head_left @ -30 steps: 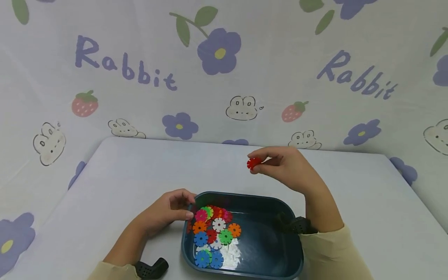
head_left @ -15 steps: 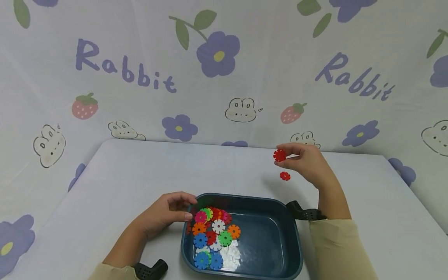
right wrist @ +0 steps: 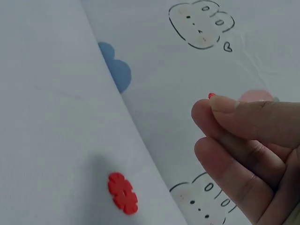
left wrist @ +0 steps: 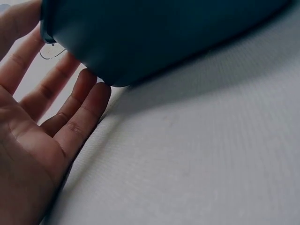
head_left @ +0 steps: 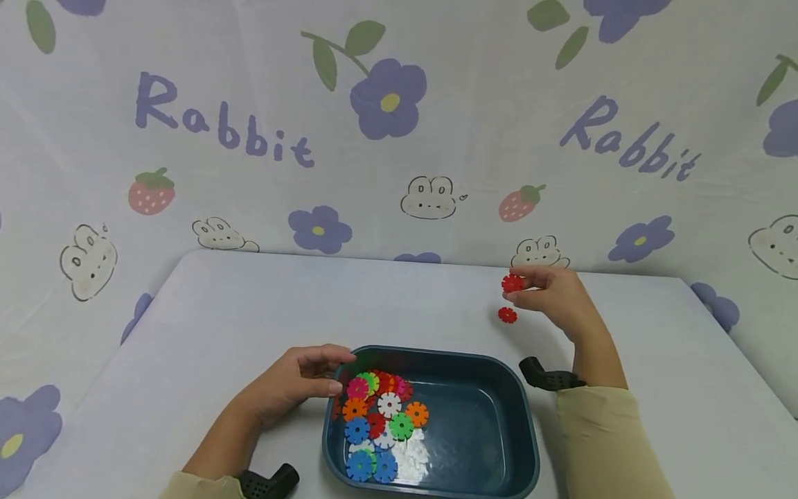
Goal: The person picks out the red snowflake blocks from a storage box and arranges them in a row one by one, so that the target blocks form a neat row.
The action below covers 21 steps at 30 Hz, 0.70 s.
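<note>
Red disc (head_left: 512, 283): being pinched between thumb and fingers of right hand (head_left: 555, 296).
Edge is being gripped, presumably to keep the face free; second red disc (head_left: 508, 315) is being carried by the counter (head_left: 299, 298) nearby. Tray (head_left: 467, 430) is being touched, perhaps steadied, by left hand (head_left: 293, 382), fingers parted. Right arm (head_left: 600, 357) is being held outstretched.
</note>
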### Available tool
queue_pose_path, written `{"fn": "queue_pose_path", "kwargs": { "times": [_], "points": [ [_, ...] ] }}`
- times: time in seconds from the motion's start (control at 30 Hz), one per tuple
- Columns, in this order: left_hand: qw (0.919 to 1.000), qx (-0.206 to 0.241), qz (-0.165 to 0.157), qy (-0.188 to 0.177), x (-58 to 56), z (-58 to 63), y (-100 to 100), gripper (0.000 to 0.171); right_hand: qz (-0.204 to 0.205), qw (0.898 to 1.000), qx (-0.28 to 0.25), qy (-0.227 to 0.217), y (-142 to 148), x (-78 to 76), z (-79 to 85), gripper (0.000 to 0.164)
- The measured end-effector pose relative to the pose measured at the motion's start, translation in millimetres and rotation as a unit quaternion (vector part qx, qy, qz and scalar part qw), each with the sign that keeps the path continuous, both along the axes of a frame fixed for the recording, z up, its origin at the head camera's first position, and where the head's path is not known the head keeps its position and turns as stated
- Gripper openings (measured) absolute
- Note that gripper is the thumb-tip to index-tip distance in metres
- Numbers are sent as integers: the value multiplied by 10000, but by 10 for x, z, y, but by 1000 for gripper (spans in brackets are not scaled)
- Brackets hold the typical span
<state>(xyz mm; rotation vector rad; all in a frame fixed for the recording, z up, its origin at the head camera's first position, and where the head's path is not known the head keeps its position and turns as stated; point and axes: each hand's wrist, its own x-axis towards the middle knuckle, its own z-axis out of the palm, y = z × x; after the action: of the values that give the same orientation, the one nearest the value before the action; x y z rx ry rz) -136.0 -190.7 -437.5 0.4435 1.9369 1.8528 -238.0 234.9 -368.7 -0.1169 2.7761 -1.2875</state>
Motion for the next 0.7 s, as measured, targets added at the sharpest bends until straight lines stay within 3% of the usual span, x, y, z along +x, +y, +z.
{"fn": "queue_pose_path", "kwargs": {
  "times": [0.37, 0.6, 0.7],
  "points": [
    [9985, -23, 160, 526, 3, -7, 49, 40, -352, 9985, -5, -410, 299, -69, -259, 60],
    [9988, 402, 98, 248, 5, 3, 62, 41, -633, 9930, 346, -930, 396, -137, -523, 64],
    [9986, 426, 98, 306, 9, 27, 67, 40, -592, 9931, 324, -964, 404, -166, -584, 65]
  ]
}}
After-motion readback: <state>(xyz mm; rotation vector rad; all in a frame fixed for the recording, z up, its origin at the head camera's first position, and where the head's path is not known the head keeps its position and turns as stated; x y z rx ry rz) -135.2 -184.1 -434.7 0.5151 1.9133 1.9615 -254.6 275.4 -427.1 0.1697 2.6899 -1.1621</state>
